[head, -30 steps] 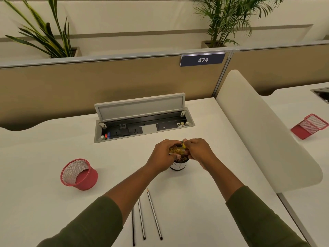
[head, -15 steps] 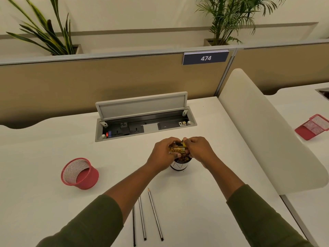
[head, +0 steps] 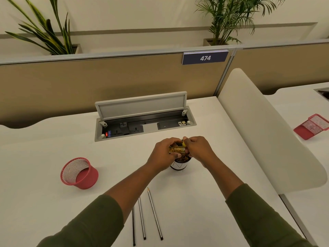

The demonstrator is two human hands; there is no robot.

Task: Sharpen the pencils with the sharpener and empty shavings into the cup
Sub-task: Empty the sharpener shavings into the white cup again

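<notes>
A small white cup [head: 178, 166] with brown shavings inside stands at mid-desk. Directly above its rim, my left hand [head: 163, 155] grips a clear yellow sharpener [head: 176, 149] full of shavings, tipped on its side. My right hand [head: 199, 148] pinches the sharpener's yellow end piece from the right. Three pencils [head: 154, 213] lie side by side on the desk near me, partly under my left forearm, with tips pointing away from me.
A red mesh pen holder [head: 78, 173] lies tipped over on the left. An open power socket box [head: 144, 125] is set into the desk behind the cup. A white divider panel [head: 263, 125] bounds the desk on the right; another red mesh tray [head: 311, 126] sits beyond it.
Both hands stay over the cup with the sharpener; only slight shifts of fingers and of the camera view are visible.
</notes>
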